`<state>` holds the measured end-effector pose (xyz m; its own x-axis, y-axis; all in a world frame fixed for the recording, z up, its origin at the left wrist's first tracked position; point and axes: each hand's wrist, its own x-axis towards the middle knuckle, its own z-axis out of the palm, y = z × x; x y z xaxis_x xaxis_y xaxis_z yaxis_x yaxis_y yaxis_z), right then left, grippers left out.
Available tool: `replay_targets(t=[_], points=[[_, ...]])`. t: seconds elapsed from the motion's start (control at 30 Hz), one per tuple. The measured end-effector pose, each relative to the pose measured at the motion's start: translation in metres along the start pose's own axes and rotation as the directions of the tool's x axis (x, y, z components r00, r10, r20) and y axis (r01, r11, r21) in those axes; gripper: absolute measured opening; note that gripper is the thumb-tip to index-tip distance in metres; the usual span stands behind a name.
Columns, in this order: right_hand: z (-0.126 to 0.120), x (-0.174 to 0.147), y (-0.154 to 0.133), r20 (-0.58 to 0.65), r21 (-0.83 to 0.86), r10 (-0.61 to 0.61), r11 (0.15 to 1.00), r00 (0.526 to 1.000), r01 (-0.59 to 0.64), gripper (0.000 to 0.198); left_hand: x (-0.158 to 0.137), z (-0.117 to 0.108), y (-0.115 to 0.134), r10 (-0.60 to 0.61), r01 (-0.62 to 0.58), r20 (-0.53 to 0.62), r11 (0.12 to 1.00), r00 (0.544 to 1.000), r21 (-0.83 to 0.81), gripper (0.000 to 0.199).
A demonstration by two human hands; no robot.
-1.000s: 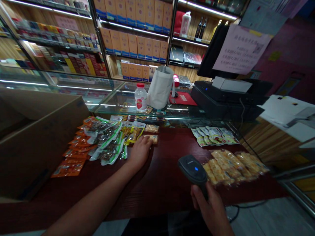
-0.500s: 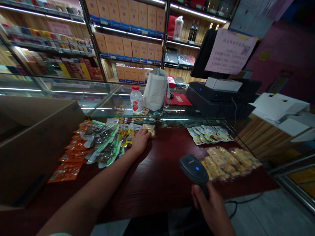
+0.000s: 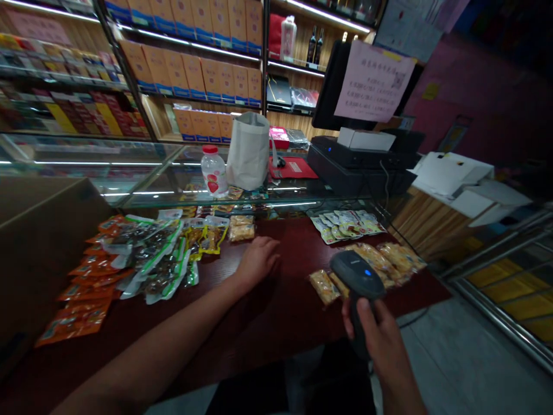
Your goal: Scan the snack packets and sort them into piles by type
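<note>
Got a chunky dark scanner (image 3: 354,268) in the right hand (image 3: 382,340), held by the handle in tightly curled fingers; smooth plastic shell, fat rounded head, little blue light on top; overlapping the nearest right bars (image 3: 401,260) from this angle, so can't tell if touching or just above; left hand (image 3: 257,260) out over the middle of the counter (image 3: 285,320), palm down and loosely half curled; can't tell if holding anything under there.

Right bars: knobbly golden slabs in crinkly clear wrap, mostly heaped behind the scanner and off to its right, plus a couple flat just left of its head; left bars (image 3: 242,230): same lumpy look, stubby and blocky, just past the left hand but apart from it; then loads of flat shiny packs further left, from yellow packs (image 3: 213,235) to green packs (image 3: 158,262) to orange packs (image 3: 82,316), all spread out near a plain cardboard box (image 3: 43,248); pale glossy pouches (image 3: 348,225) overlapping at the back right.

Dark red grain on the counter, bit of a sheen; straight glass edge of the display case (image 3: 164,187) along the back; decent open room between left hand and right bars, and from there down to the front edge.
</note>
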<state>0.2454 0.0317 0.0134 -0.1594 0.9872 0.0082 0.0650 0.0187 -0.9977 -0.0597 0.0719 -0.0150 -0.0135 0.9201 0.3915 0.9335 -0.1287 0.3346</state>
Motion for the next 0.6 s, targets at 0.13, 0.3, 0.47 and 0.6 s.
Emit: replay_targets(t=[0.13,0.3,0.47,0.6], points=[[-0.011,0.009,-0.015,-0.144,0.208,-0.005,0.977,0.99,0.035,0.055,-0.013,0.033,0.064,0.109,-0.053,0.173,0.952,0.979,-0.302,0.082],[-0.012,0.007,-0.022,-0.193,0.277,-0.008,0.959,0.981,0.062,0.057,-0.015,0.057,0.107,0.034,0.041,0.258,0.959,0.966,-0.281,0.106],[-0.01,0.007,-0.004,-0.142,0.278,0.013,0.96,0.99,0.028,0.049,-0.019,0.058,0.1,-0.022,0.081,0.163,0.927,0.986,-0.366,0.086],[0.002,0.014,0.01,-0.137,0.156,0.055,0.987,0.989,-0.034,0.05,-0.035,0.041,0.088,-0.139,0.15,0.063,0.809,0.988,-0.569,0.083]])
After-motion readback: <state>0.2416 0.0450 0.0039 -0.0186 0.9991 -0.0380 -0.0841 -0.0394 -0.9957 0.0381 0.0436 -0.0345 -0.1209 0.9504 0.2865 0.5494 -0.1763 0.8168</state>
